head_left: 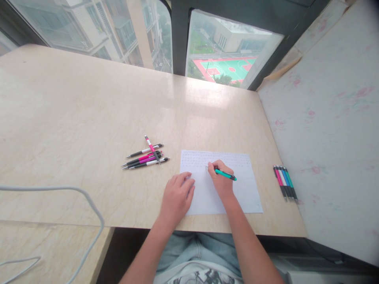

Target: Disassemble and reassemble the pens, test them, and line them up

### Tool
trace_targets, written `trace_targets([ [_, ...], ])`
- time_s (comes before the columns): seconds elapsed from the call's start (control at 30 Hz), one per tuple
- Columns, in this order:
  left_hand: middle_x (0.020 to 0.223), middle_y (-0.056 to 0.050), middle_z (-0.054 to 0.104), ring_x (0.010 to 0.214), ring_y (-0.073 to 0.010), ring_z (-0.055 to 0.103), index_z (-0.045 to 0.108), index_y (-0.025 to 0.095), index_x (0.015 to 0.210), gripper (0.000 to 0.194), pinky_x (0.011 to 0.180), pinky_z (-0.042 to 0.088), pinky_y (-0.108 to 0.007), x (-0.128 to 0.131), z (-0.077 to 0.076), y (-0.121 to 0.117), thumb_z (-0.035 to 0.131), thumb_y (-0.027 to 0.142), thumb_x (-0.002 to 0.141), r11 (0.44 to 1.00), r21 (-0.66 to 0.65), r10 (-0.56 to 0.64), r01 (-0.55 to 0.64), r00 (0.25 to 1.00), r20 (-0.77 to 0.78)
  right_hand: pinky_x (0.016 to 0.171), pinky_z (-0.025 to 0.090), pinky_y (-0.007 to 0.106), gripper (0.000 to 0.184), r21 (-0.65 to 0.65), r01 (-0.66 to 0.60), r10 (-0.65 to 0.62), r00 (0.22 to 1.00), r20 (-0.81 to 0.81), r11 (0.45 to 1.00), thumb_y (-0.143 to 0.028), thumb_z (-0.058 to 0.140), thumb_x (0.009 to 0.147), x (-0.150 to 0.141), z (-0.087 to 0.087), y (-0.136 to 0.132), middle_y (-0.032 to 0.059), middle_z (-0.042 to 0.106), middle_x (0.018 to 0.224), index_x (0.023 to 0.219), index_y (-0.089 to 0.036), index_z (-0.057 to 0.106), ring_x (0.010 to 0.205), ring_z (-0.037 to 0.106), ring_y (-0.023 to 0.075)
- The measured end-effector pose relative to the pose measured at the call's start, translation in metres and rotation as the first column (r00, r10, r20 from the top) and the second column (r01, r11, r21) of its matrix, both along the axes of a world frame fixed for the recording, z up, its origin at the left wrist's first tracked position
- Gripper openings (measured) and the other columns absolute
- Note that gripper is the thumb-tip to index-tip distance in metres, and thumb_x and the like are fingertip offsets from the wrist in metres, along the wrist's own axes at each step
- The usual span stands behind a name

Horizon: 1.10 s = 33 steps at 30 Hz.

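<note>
My right hand (220, 179) grips a teal pen (226, 174) with its tip down on a white sheet of paper (242, 185). Faint writing runs along the top of the sheet. My left hand (177, 195) lies flat, fingers together, on the sheet's left edge and holds nothing. The paper rests on a beige marble-look table (89, 118), close to its front edge.
A loose pile of several pink, black and white pens (146, 157) lies left of the paper. Several more pens (284, 181) lie side by side at the table's right edge. A grey cable (89, 201) loops at the front left. Windows run behind the table; a floral-covered surface (331, 130) is on the right.
</note>
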<state>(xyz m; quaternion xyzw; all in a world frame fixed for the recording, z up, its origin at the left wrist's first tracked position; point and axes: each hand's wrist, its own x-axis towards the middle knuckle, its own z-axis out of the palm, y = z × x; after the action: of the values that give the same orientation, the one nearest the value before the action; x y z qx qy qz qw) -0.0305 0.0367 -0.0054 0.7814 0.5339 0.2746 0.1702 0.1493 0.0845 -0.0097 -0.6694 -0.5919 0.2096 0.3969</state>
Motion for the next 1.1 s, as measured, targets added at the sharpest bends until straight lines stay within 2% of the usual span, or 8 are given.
trace_targets([
  [0.27,0.117,-0.010,0.063,0.104,-0.0263,0.058,0.064,0.021,0.099,0.014,0.089,0.049,-0.044,0.000,0.001,0.000,0.053,0.017,0.090,1.000,-0.007,0.002,-0.002,1.000,-0.004,0.052,0.035,0.023,0.031,-0.005,-0.009,0.009,1.000,-0.007,1.000,-0.034,0.054,0.088,0.001,-0.002,0.000,-0.0052,0.048,0.052,0.061,-0.020,0.049,0.049,0.043,0.0105],
  [0.37,0.117,-0.010,0.063,0.104,-0.0264,0.058,0.063,0.022,0.099,0.014,0.089,0.050,-0.045,0.000,0.002,0.001,0.053,0.017,0.090,1.000,-0.003,0.000,0.000,1.000,0.003,0.052,0.036,0.024,0.031,-0.023,0.046,-0.049,0.990,-0.135,0.999,-0.039,0.056,0.087,0.006,-0.002,0.000,-0.0046,0.050,0.054,0.063,-0.021,0.050,0.050,0.044,0.0116],
  [0.47,0.116,-0.010,0.064,0.104,-0.0263,0.058,0.064,0.022,0.098,0.015,0.089,0.050,-0.045,0.000,0.002,0.001,0.054,0.016,0.090,1.000,0.008,0.002,-0.002,1.000,0.010,0.055,0.039,0.025,0.029,-0.026,0.139,-0.138,0.910,-0.390,0.990,-0.043,0.056,0.089,0.012,-0.001,0.001,-0.0032,0.053,0.059,0.071,-0.020,0.053,0.056,0.049,0.0134],
  [0.6,0.114,-0.010,0.065,0.104,-0.0259,0.059,0.065,0.021,0.097,0.015,0.090,0.050,-0.045,0.001,0.002,0.001,0.055,0.015,0.088,1.000,0.020,0.016,-0.017,1.000,0.012,0.062,0.044,0.027,0.025,0.013,0.088,-0.058,0.762,-0.645,0.996,-0.043,0.057,0.089,0.019,0.002,0.003,0.0006,0.060,0.074,0.083,-0.019,0.062,0.065,0.053,0.0137],
  [0.7,0.114,-0.009,0.065,0.104,-0.0257,0.060,0.065,0.022,0.098,0.016,0.091,0.050,-0.044,0.001,0.002,0.001,0.056,0.015,0.087,0.999,0.030,0.013,-0.014,1.000,0.008,0.065,0.046,0.029,0.026,-0.009,0.031,-0.028,0.699,-0.715,0.999,-0.044,0.059,0.088,0.023,0.003,-0.004,0.0039,0.064,0.087,0.093,-0.020,0.068,0.069,0.055,0.0143],
  [0.9,0.114,-0.009,0.064,0.105,-0.0249,0.059,0.064,0.022,0.098,0.014,0.092,0.049,-0.043,0.000,0.001,0.002,0.056,0.016,0.088,0.999,0.046,0.008,-0.008,1.000,-0.005,0.072,0.050,0.032,0.026,-0.045,0.029,-0.052,0.716,-0.696,0.999,-0.041,0.065,0.085,0.036,0.007,-0.037,0.0063,0.066,0.104,0.101,-0.022,0.071,0.079,0.059,0.0163],
  [1.0,0.114,-0.009,0.064,0.104,-0.0254,0.060,0.064,0.022,0.097,0.013,0.093,0.049,-0.044,0.000,0.001,0.003,0.056,0.017,0.088,0.998,0.054,0.008,-0.008,1.000,0.002,0.071,0.052,0.032,0.044,-0.038,0.064,-0.070,0.641,-0.764,0.997,-0.035,0.071,0.081,0.040,0.012,-0.053,0.0058,0.067,0.107,0.122,-0.025,0.062,0.084,0.062,0.0176],
  [1.1,0.114,-0.009,0.065,0.105,-0.0263,0.060,0.065,0.022,0.097,0.013,0.094,0.049,-0.045,0.000,0.000,0.004,0.056,0.019,0.088,0.998,0.059,0.008,-0.008,1.000,0.007,0.070,0.053,0.031,0.073,-0.036,0.074,-0.072,0.568,-0.820,0.997,-0.030,0.073,0.079,0.043,0.018,-0.064,0.0050,0.070,0.102,0.144,-0.027,0.039,0.090,0.065,0.0194],
])
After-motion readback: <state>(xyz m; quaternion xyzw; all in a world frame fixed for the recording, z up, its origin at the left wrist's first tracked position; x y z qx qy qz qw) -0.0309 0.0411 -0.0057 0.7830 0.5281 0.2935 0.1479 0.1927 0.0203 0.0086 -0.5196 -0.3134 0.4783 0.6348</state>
